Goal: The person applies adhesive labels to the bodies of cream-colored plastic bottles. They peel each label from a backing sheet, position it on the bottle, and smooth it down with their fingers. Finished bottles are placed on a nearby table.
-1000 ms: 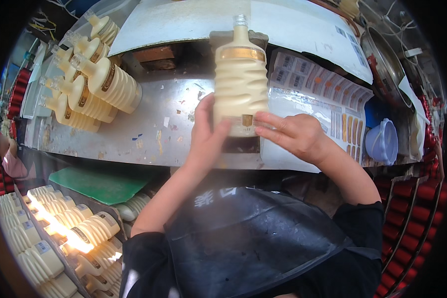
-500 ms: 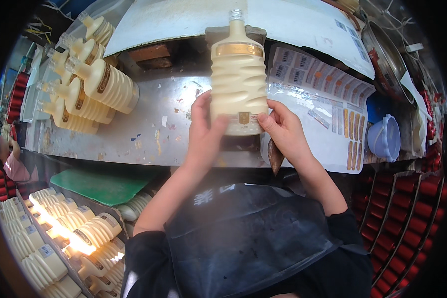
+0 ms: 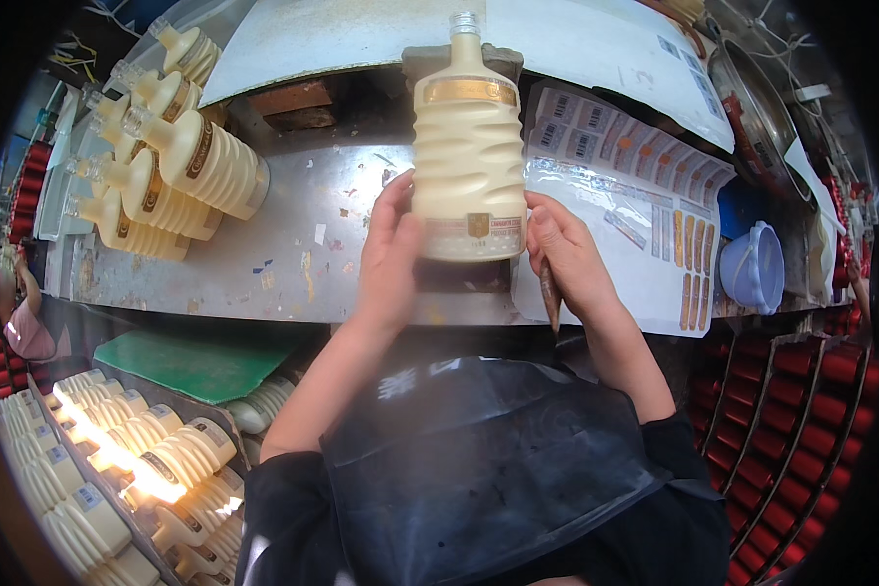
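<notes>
A cream bottle (image 3: 468, 156) with rippled sides, a gold band and a clear glass neck lies in front of me, its neck toward the far side, over a grey block (image 3: 430, 62). My left hand (image 3: 389, 259) grips the bottle's lower left side, fingers partly behind it; its thumb is blurred. On the lower right side, my right hand (image 3: 568, 249) touches the bottle with curled fingers and its thumb raised off the front. From under that hand a pointed brown tool (image 3: 550, 296) sticks out toward me. A label with a gold crest (image 3: 479, 225) sits near the bottle's base.
Several finished-looking cream bottles (image 3: 215, 166) are stacked at the left. Label sheets (image 3: 645, 210) lie at the right, beside a small lilac bucket (image 3: 754, 267). More bottles fill a crate (image 3: 181, 459) at lower left; red cylinders (image 3: 781, 439) stand in racks at lower right.
My right thumb has lifted off the bottle's front, and the label there shows more fully. The left thumb has drawn back toward the side. The pointed tool has swung slightly to the right.
</notes>
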The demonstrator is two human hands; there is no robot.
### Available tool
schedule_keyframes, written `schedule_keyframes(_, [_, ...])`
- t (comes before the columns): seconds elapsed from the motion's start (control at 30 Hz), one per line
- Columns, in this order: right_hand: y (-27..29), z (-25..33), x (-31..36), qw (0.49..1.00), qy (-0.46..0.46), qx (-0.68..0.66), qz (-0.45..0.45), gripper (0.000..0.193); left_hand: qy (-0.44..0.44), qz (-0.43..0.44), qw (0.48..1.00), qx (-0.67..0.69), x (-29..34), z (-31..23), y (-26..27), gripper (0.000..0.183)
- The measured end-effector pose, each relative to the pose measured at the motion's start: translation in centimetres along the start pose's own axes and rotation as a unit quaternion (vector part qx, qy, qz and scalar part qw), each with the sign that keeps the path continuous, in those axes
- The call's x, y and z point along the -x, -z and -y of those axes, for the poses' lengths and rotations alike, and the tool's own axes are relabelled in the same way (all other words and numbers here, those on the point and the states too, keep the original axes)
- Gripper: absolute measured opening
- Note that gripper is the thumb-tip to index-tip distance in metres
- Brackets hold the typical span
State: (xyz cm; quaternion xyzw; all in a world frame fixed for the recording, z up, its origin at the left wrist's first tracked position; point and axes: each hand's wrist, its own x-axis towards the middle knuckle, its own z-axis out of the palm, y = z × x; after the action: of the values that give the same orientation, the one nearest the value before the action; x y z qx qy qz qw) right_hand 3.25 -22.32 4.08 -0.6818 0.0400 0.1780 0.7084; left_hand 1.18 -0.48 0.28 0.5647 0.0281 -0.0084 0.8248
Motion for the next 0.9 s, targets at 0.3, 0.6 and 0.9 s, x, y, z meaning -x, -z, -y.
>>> schedule_keyframes(0.3, [-0.3, -1.9, -0.4, 0.996, 0.057, 0.073, -0.01, 0.05, 0.001, 0.013, 0.999, -0.038, 0.6, -0.2, 0.0, 0.066])
schedule_keyframes(0.6, [-0.4, -1.2, 0.2, 0.997, 0.039, 0.072, -0.004, 0.052, 0.003, 0.017, 0.999, -0.029, 0.4, 0.1, 0.3, 0.072])
schedule_keyframes(0.9, [1.6, -1.7, 0.2, 0.999, 0.019, 0.046, -0.015, 0.049, -0.126, -0.02, 0.956, -0.263, 0.5, 0.8, 0.7, 0.095])
